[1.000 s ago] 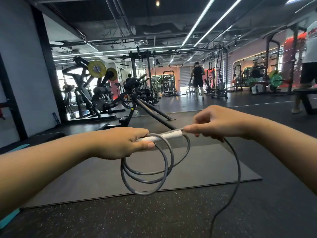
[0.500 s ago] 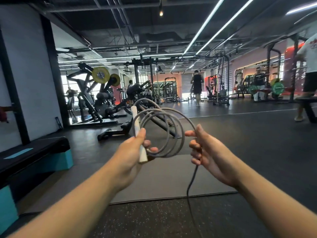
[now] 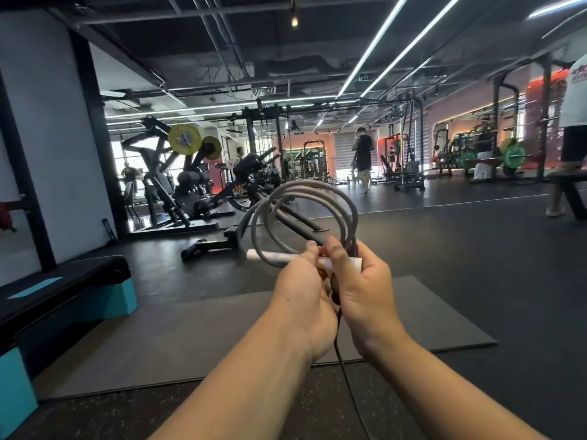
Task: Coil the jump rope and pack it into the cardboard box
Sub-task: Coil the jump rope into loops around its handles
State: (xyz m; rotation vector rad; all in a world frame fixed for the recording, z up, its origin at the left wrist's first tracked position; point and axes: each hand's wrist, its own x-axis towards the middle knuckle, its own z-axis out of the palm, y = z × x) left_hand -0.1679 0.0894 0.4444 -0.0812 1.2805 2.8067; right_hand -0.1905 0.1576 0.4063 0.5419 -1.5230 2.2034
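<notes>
Gym floor all around me: a grey mat [image 3: 197,341] lay under my arms, a black-and-teal step platform [image 3: 63,296] sat at 9 o'clock, and a plate-loaded machine [image 3: 190,173] with two yellow plates stood at 11. I counted three other people in the background, though the far ones were blurry. Nothing blocked the rope itself, but my own fingers hid where the strands crossed.

Compared with half a second before, my hands had come together. My right hand [image 3: 359,287], open-palmed then, was now closed on the white handle [image 3: 279,257] and the rope bundle next to my left hand [image 3: 305,293], which was pinching the same spot.

The jump rope [image 3: 305,214] stood up from my hands at 12 o'clock in roughly four loops, one loose tail [image 3: 344,373] dropping between my wrists toward 6. Couldn't spot the cardboard box anywhere.
</notes>
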